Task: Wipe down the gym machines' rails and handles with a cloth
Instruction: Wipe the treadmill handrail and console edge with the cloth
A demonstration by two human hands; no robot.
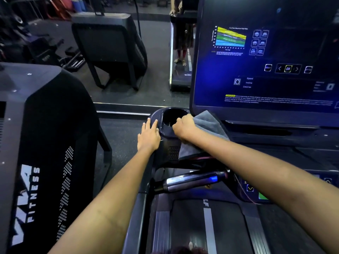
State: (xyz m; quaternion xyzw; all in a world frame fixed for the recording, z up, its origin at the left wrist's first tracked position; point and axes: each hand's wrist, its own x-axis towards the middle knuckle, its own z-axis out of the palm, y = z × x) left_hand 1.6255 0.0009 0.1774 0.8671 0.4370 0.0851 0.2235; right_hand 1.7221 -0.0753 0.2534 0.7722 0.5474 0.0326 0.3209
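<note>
Grey cloth (207,125) gripped in R hand (184,126) at cupholder (171,116) | L hand (149,135) flat, fingers straight, beside it

The machine cover (45,162) at nine o'clock reads "FITNESS". The console screen (266,70) at two o'clock shows "OK", "Speed", "Incline", "Calories".

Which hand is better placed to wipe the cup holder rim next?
Right. The right hand already grips the grey microfibre cloth at the black round cup holder; the left hand rests flat beside it, holding nothing.
</note>
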